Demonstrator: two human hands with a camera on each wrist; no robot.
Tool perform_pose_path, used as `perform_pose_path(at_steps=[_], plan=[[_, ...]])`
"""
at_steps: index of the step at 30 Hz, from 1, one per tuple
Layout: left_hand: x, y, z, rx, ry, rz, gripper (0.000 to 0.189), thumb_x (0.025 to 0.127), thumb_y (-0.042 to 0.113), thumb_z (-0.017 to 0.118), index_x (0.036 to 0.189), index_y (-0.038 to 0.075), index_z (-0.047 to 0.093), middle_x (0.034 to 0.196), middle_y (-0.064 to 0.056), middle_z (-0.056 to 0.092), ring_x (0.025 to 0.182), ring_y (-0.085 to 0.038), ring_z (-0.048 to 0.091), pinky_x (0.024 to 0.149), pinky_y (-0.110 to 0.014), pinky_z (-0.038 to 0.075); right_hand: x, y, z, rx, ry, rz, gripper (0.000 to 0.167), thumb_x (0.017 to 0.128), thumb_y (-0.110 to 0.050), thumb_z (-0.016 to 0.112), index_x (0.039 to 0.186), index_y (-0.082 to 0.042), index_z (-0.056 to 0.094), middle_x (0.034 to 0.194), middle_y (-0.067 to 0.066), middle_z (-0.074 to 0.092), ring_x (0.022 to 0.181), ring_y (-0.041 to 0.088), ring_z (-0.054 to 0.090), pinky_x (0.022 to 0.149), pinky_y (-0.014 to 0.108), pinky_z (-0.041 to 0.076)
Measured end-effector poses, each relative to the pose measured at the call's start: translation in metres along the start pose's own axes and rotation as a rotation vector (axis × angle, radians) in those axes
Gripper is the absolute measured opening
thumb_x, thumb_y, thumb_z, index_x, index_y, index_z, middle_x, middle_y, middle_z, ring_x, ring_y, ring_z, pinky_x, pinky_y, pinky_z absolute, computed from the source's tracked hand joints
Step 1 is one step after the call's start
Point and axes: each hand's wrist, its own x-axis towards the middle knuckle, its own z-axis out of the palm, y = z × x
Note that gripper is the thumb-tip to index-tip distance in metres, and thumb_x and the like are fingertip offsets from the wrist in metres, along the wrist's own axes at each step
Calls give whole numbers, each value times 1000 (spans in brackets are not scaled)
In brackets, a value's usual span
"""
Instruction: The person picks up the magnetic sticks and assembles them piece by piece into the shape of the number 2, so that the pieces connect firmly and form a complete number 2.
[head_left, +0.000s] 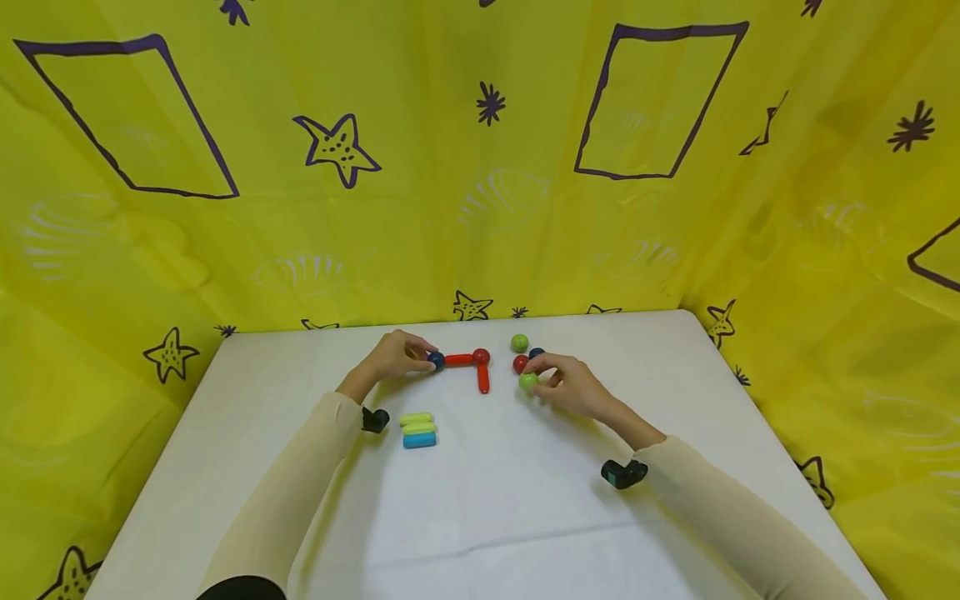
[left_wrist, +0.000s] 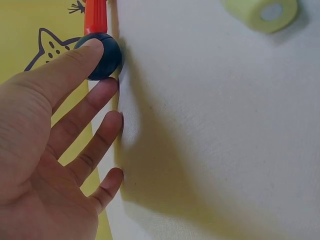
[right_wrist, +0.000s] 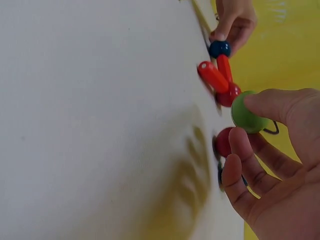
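Note:
Between thumb and forefinger my left hand (head_left: 392,356) pinches a dark blue ball (left_wrist: 112,59); its other fingers are spread loosely. From that ball a red rod (head_left: 459,360) runs right to a red ball (head_left: 481,357). A second red rod (head_left: 483,379) sticks out of the red ball toward me, forming a corner; its free end has a pale round tip in the right wrist view. My right hand (head_left: 572,387) holds a light green ball (right_wrist: 245,114) by thumb and fingertips, apart from the joined pieces.
Behind the right hand lie another green ball (head_left: 519,342), a loose red ball (head_left: 521,364) and a partly covered blue ball (head_left: 536,353). Two yellow-green rods (head_left: 417,424) and a light blue rod (head_left: 419,440) lie side by side nearer me. A yellow curtain (head_left: 420,250) borders the white table (head_left: 525,500).

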Motion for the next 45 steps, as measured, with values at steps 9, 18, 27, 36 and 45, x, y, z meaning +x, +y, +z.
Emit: perform_pose_path(at_steps=[9,18,27,36,45], plan=[[0,1,0,-6,0,14,33,91,19,80,122,8,75,99,-6,71,92,-25,62,84,-36,53,3,-5,20,34,11,5,26,89,-6,80,113,-13,72,117,11,70,71,22,66,60,28,52],[-1,1,0,-19,-2,28,34,91,18,80,123,6,75,100,-8,73,94,-26,64,88,-40,54,8,-5,49,80,-3,54,25,91,-8,77,115,-14,72,113,7,70,74,19,64,65,28,53],[0,-1,1,-5,-1,22,35,91,19,80,123,8,75,101,-7,73,95,-26,64,89,-41,54,13,-10,63,56,29,62,24,90,-7,78,112,-15,73,111,4,71,75,16,60,68,27,51],[-3,2,-2,1,-10,42,35,92,19,80,125,8,74,103,-9,74,96,-27,65,88,-41,55,14,-10,67,-4,43,58,25,90,-7,79,112,-16,73,109,2,71,71,15,54,65,25,45],[-3,13,-7,31,44,162,45,90,20,80,131,4,69,112,-15,73,92,-30,65,77,-38,55,13,-7,67,-9,49,33,25,90,-6,79,113,-15,73,110,3,72,75,15,55,68,25,47]])
